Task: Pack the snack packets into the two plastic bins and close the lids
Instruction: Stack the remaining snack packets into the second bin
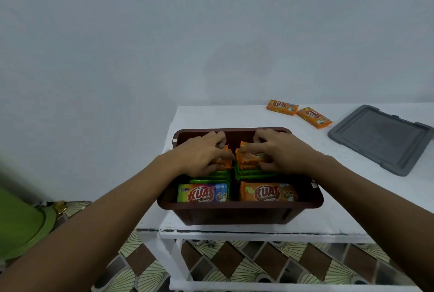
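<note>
A brown bin (pixel 239 207) sits at the near edge of the white table (pixel 340 216), open at the top. In its front row two packets stand side by side: a rainbow packet (pixel 203 193) on the left and a front orange packet (pixel 269 192) on the right (both read KUAT in red). Behind them green packets (pixel 253 174) stand on edge in two rows. Farther in, the left hand (pixel 202 153) curls its fingers over a left orange packet (pixel 223 162). The right hand (pixel 279 150) pinches a right orange packet (pixel 249 159) between thumb and bent fingers. These two packets nearly meet at the bin's middle. Beyond the bin, loose orange packets (pixel 282 106) lie flat near the table's far edge, just beside each other, and a grey lid (pixel 380 139) lies to their right.
</note>
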A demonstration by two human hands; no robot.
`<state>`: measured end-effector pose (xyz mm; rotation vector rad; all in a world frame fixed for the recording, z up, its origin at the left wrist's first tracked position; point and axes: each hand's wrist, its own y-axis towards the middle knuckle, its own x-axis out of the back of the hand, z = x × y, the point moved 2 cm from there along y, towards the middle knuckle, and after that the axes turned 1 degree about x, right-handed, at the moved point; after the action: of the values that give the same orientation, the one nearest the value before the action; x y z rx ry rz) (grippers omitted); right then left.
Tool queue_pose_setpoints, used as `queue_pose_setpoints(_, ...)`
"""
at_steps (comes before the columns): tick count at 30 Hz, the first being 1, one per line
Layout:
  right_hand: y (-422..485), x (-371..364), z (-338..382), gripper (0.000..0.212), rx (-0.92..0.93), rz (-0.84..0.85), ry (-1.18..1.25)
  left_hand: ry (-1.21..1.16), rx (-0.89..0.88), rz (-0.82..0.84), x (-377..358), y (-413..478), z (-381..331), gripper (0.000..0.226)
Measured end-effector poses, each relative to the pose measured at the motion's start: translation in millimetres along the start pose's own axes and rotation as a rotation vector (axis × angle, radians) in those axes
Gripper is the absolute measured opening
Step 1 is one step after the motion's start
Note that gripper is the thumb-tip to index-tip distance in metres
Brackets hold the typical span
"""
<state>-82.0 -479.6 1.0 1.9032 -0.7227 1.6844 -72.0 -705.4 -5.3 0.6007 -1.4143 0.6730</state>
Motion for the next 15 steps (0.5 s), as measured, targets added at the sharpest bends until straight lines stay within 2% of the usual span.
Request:
queue_pose_setpoints(3,1.6,0.3,4.9,0.048,0.075,0.083,-0.115,0.027,-0.010,0.024,1.0,0.9,-1.2,0.044)
queue_pose_setpoints(10,5.7,0.8,8.7,0.047,0.051,0.111,-0.143,0.105,0.014,0.025,-2.6,-1.9,0.0,0.048)
queue_pose_setpoints(15,6.7,-2.1,12.8,0.043,0.086,0.112,-0.173,0.127,0.001,0.050,-7.3,-1.4,-4.5,0.039)
